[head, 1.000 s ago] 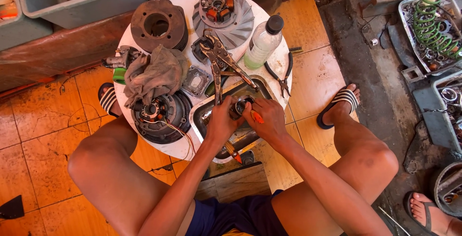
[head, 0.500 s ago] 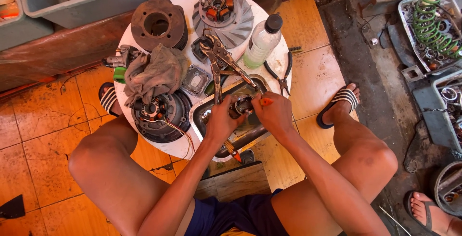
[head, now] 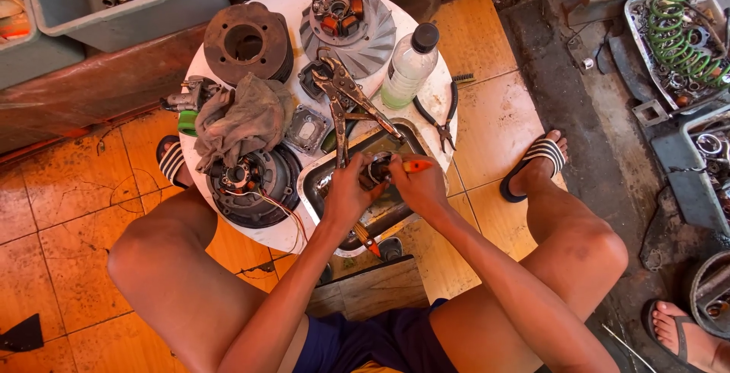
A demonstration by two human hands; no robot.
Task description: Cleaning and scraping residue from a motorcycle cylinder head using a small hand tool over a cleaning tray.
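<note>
Here both hands meet over a dented steel tray (head: pixel 395 141): the left hand (head: pixel 346 194) is curled around a small dark round metal part (head: pixel 376 169), and the right hand (head: pixel 420 188) is closed on an orange-handled tool (head: pixel 416 165) whose tip, hidden between the fingers, seems set against that part. Beyond the knuckles lie grey locking pliers (head: pixel 346 99), a clear plastic bottle with a black cap (head: pixel 408 67) and a finned silver fan disc (head: pixel 357 31), while left of the left hand sit a dirty grey rag (head: pixel 243 118) and a dark wired stator plate (head: pixel 251 183). Judging by these loose pieces, the stripping-down looks well along, though the held part is not yet finished with.
</note>
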